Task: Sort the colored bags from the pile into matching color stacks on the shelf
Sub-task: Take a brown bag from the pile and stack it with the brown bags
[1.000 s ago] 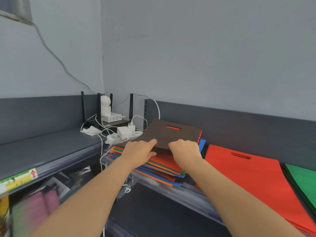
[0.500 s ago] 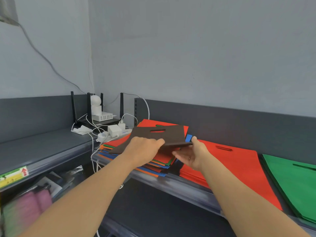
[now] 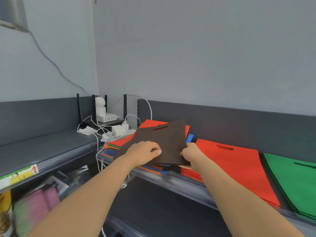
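Note:
A dark brown bag (image 3: pixel 168 141) with a slot handle is held tilted above the mixed pile (image 3: pixel 119 147) of red, orange, green and blue bags on the shelf. My left hand (image 3: pixel 142 152) grips its near left edge with curled fingers. At the bag's right edge, my right hand (image 3: pixel 190 155) pinches it, thumb on top. Right of the pile lies a red stack (image 3: pixel 236 166). A green stack (image 3: pixel 294 178) lies at the far right.
A router with black antennas (image 3: pixel 100 120), a white camera (image 3: pixel 100 106), chargers and a power strip (image 3: pixel 118 132) with loose cables crowd the corner behind the pile. The grey shelf edge (image 3: pixel 184 183) runs diagonally. A lower left shelf holds blurred packages (image 3: pixel 34 206).
Both hands have lifted the brown bag off the pile and tipped its far end up, uncovering the red bag beneath. My right hand has moved from the bag's near edge to its right edge.

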Tool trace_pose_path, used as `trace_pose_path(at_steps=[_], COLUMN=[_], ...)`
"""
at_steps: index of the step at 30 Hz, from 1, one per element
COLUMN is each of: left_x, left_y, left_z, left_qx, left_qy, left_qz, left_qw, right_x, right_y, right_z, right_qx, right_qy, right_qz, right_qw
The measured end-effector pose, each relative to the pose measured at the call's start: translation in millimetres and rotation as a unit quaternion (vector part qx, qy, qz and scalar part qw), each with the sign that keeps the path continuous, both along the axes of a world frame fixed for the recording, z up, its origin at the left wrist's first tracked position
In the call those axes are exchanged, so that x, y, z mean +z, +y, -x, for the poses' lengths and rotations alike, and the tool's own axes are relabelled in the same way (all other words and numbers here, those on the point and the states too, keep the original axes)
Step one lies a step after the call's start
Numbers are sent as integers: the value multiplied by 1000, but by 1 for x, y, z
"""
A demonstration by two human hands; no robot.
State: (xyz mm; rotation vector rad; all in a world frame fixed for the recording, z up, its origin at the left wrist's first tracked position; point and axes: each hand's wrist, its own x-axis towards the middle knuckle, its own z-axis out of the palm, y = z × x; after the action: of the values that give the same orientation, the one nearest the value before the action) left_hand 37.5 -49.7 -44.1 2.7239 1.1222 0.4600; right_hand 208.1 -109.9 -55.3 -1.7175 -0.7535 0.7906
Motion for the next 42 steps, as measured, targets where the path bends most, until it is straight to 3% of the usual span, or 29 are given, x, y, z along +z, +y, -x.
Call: trace_pose_path(at_steps=[4, 11, 16, 20, 28, 32, 38, 42], left_x=[3, 5, 8, 11, 5, 8, 13, 13], left_y=[1, -2, -28, -58, -115, -157, -241, -298], left_z=[10, 31, 24, 3, -54, -92, -163, -213], left_qx=[18, 80, 79, 46, 42, -14, -71, -76], left_qy=[-15, -76, -193, -243, -192, -265, -240, -237], left_qz=[19, 36, 173, 216, 233, 338, 263, 349], left_qw=[1000, 993, 963, 945, 952, 903, 932, 904], right_x=[8, 23, 16, 12, 19, 19, 18, 13], right_y=[-22, -81, -130, -163, -243, -288, -373, -428], right_z=[8, 23, 21, 12, -27, -60, -120, -169], right_qx=[-5, -38, -83, -122, -186, -215, -210, -247], right_qy=[37, 4, -5, -9, -1, -8, -97, -139], right_qz=[-80, -141, -143, -143, -154, -144, -86, -5], right_qw=[996, 989, 986, 982, 970, 966, 969, 959])
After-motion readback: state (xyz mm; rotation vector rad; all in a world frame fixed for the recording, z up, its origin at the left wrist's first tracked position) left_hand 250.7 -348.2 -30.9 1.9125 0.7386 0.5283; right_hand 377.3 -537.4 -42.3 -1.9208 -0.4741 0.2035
